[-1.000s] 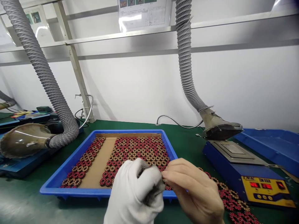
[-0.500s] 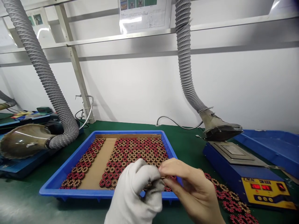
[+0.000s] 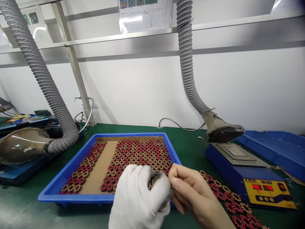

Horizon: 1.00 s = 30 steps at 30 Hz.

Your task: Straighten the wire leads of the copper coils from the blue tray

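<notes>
Since our gloved left hand is curled round what looks like a coil, probably to steady it, our bare right hand presses fingertips together beside it; we can't tell what's between. Tray sits just beyond, likely for easy reach.

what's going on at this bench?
A person has their gloved left hand closed around a small part, mostly hidden, possibly a stator core. The bare right hand has its fingertips pinched together right beside it; whatever they grip can't be made out. In front, a blue tray holds red-and-copper stator cores on both sides of a cardboard strip. More cores lie on the green bench, next to a blue hot-plate-like unit with lit red digits.
</notes>
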Motion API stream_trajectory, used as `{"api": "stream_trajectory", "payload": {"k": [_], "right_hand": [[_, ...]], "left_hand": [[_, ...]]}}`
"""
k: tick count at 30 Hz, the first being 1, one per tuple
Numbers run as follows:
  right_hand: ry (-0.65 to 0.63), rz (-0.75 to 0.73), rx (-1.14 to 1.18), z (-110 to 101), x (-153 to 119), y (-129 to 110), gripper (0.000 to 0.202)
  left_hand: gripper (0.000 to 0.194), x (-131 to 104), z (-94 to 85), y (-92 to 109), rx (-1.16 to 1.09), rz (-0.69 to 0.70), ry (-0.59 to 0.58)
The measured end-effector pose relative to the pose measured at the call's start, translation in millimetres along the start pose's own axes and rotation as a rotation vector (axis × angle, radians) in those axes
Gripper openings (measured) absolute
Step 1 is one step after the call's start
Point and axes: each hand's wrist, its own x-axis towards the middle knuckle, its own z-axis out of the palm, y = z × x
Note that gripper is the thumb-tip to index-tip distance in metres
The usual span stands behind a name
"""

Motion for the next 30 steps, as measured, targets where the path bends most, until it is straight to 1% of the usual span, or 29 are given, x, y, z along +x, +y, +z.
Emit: {"api": "stream_trajectory", "payload": {"k": [1, 2, 3, 4, 5, 7, 8, 9, 12, 14, 16, 18, 19, 21, 22, 23, 24, 25, 26, 28, 29, 30], "right_hand": [[-0.046, 0.072, 0.199, -2.5, 1.3, 2.6, 0.036], [-0.063, 0.08, 0.325, -5.2, 2.3, 4.6, 0.039], [-0.051, 0.04, 0.359, -8.1, 2.7, 5.7, 0.041], [-0.023, -0.024, 0.303, -10.8, 2.5, 5.8, 0.04], [0.012, -0.099, 0.19, -12.9, 1.8, 5.1, 0.034], [0.053, -0.227, -0.069, -15.2, -0.4, 2.3, 0.013], [0.055, -0.277, -0.163, -15.2, -1.1, 0.8, 0.011], [0.048, -0.327, -0.212, -14.5, -1.2, -0.3, 0.017], [0.03, -0.463, -0.21, -9.9, 2.4, -0.9, 0.021], [0.041, -0.539, -0.21, -5.9, 5.7, 0.5, 0.018], [0.067, -0.572, -0.254, -2.2, 6.9, 1.9, 0.013], [0.143, -0.536, -0.292, 0.5, 5.1, 2.5, 0.014], [0.21, -0.508, -0.273, 1.0, 3.4, 2.5, 0.017], [0.388, -0.48, -0.185, 0.1, -0.2, 2.0, 0.02], [0.47, -0.48, -0.15, -1.1, -1.5, 1.7, 0.019], [0.513, -0.475, -0.136, -2.6, -2.1, 1.5, 0.018], [0.505, -0.463, -0.133, -3.8, -1.9, 1.5, 0.016], [0.458, -0.435, -0.124, -4.5, -0.8, 1.9, 0.015], [0.381, -0.398, -0.09, -4.4, 1.0, 2.5, 0.012], [0.201, -0.324, 0.057, -0.8, 5.7, 4.8, 0.003], [0.129, -0.285, 0.141, 2.5, 8.2, 6.5, 0.007], [0.087, -0.246, 0.215, 6.5, 10.6, 8.5, 0.013]], "left_hand": [[0.014, -1.1, -0.1, -0.9, 0.005, 0.013, -0.019], [0.013, -2.5, -0.1, -1.8, -0.025, -0.005, -0.034], [0.013, -4.1, 0.2, -2.4, -0.085, -0.044, -0.047], [0.014, -5.7, 0.7, -2.9, -0.169, -0.098, -0.061], [0.017, -7.1, 1.5, -3.3, -0.269, -0.157, -0.069], [0.022, -8.8, 3.4, -3.4, -0.466, -0.257, -0.078], [0.023, -8.8, 4.2, -3.2, -0.549, -0.298, -0.091], [0.024, -8.1, 4.8, -2.7, -0.619, -0.339, -0.098], [0.023, -2.4, 4.6, 0.3, -0.768, -0.458, -0.088], [0.023, 2.6, 3.6, 2.5, -0.877, -0.527, -0.116], [0.022, 6.1, 3.1, 4.0, -0.98, -0.579, -0.146], [0.02, 7.2, 3.4, 4.3, -0.996, -0.599, -0.127], [0.02, 7.0, 3.8, 4.0, -0.973, -0.603, -0.112], [0.021, 5.6, 4.6, 2.9, -0.926, -0.616, -0.096], [0.022, 4.8, 4.9, 2.3, -0.928, -0.642, -0.102], [0.022, 4.0, 5.3, 1.8, -0.95, -0.683, -0.109], [0.021, 3.5, 5.7, 1.6, -0.985, -0.731, -0.112], [0.019, 3.1, 6.2, 1.6, -1.021, -0.775, -0.1], [0.017, 3.0, 7.0, 2.0, -1.053, -0.815, -0.071], [0.014, 3.3, 9.4, 3.9, -1.13, -0.896, 0.031], [0.013, 3.5, 11.3, 5.3, -1.185, -0.937, 0.085], [0.012, 3.6, 13.7, 6.6, -1.251, -0.984, 0.133]]}}
